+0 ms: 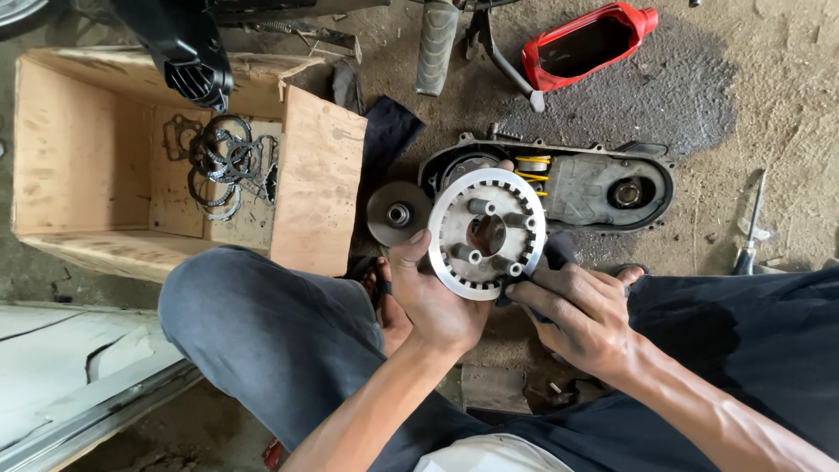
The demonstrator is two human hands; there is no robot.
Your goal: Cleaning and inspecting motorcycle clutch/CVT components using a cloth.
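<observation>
The left hand [437, 297] is closed on the lower left rim of a metal disc [487, 233], thumb laid over its edge; the disc is held between the knees, above the dirt floor [769, 79]. It is round with no long axis, its flat face turned up toward the camera. It is bright machined metal, notched all around the rim, with raised posts about a central hole. The right hand [581, 319] presses a dark rag [559, 251] against the disc's lower right edge, fingers curled. Behind lie a grey engine cover [603, 188] and a plywood box [315, 175] holding black rings [223, 162]
</observation>
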